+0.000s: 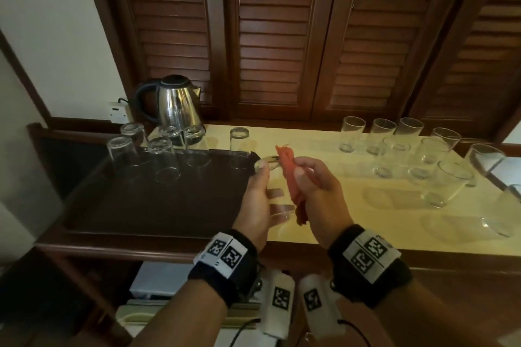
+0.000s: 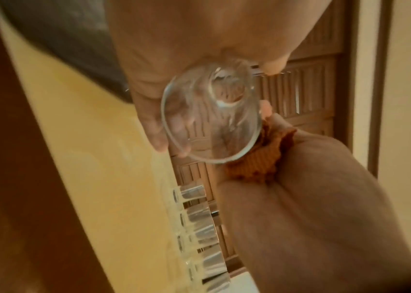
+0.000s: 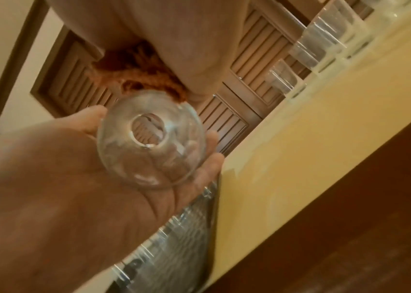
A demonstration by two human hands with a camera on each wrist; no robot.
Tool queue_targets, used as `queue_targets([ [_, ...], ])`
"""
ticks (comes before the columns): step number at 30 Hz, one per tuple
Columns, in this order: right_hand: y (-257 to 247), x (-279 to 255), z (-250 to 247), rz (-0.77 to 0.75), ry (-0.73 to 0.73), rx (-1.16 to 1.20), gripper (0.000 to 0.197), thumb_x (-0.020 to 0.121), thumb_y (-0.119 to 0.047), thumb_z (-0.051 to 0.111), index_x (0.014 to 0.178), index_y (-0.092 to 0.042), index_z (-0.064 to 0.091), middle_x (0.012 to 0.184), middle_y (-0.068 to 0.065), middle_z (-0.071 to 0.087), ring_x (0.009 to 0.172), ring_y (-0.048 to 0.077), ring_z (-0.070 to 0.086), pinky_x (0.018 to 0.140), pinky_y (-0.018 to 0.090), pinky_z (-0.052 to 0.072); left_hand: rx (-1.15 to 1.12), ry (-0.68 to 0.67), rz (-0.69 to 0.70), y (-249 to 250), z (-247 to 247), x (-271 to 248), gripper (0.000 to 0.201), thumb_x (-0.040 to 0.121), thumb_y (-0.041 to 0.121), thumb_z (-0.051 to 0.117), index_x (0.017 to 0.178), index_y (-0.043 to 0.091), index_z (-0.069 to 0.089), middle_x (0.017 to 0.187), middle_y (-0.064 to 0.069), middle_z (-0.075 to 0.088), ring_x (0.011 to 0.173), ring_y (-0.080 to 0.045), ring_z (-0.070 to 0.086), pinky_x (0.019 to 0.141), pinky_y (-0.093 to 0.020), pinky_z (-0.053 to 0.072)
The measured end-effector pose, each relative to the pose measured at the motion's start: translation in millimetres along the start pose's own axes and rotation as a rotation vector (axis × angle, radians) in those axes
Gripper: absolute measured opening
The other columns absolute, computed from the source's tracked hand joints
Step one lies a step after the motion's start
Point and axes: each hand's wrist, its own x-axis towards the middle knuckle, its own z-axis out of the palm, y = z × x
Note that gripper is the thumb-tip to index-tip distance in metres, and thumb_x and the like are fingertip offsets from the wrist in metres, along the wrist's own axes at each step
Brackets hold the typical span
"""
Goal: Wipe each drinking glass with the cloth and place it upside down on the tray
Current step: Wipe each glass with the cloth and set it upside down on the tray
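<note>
Both hands raised: left hand (image 1: 255,200) grips a glass (image 1: 275,190), right hand (image 1: 318,191) pinches the cloth (image 1: 293,177).

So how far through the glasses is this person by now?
Six glasses stand upside down on the tray. The left hand holds another glass and the right hand grips the orange cloth beside it. Roughly ten upright glasses wait on the counter.
</note>
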Motion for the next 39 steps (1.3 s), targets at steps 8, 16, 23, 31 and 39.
queue_targets([
  [8,-7.4,17.8,-10.5,-0.195,0.04,-0.215,0.043,0.105,-0.028,0.052,0.14,-0.051,0.041,0.115,-0.008,0.073,0.082,-0.004,0.063,0.075,0.024,0.054,0.046,-0.11,0.123,14.4,10.1,7.4,0.046,0.102,0.053,0.057,0.137,0.023,0.059,0.129,-0.021,0.067,0.092,-0.03,0.072,0.085,-0.048,0.06],
  [16,-14.3,27.3,-34.5,-0.124,0.073,-0.122,0.039,0.105,-0.024,0.053,0.134,-0.048,0.046,0.076,-0.013,0.068,0.062,0.003,0.06,0.054,0.015,0.05,0.024,-0.176,0.06,18.3,31.6,14.2,0.045,0.101,0.052,0.057,0.137,0.025,0.061,0.124,-0.018,0.068,0.095,-0.033,0.07,0.077,-0.043,0.06],
  [23,-6.2,25.6,-50.4,-0.078,0.027,-0.06,0.039,0.106,-0.026,0.049,0.142,-0.044,0.051,0.097,-0.006,0.076,0.073,0.005,0.068,0.064,0.026,0.059,0.023,-0.188,0.052,24.6,47.3,25.7,0.043,0.104,0.056,0.052,0.133,0.026,0.061,0.121,-0.017,0.071,0.096,-0.033,0.073,0.08,-0.043,0.06],
  [31,-7.1,24.6,-59.7,-0.105,0.001,-0.033,0.042,0.105,-0.02,0.051,0.128,-0.055,0.05,0.071,-0.019,0.069,0.062,0.007,0.065,0.054,0.021,0.054,0.064,-0.187,0.053,24.7,57.3,29.5,0.046,0.104,0.056,0.052,0.135,0.023,0.058,0.122,-0.022,0.069,0.094,-0.03,0.071,0.074,-0.039,0.058],
  [39,-8.2,26.4,-63.2,-0.075,-0.031,-0.019,0.044,0.107,-0.019,0.048,0.144,-0.042,0.046,0.072,-0.014,0.07,0.054,0.011,0.062,0.047,0.025,0.05,0.072,-0.171,0.091,29.4,59.4,28.8,0.041,0.104,0.058,0.05,0.131,0.029,0.062,0.121,-0.02,0.071,0.101,-0.038,0.071,0.092,-0.05,0.056],
])
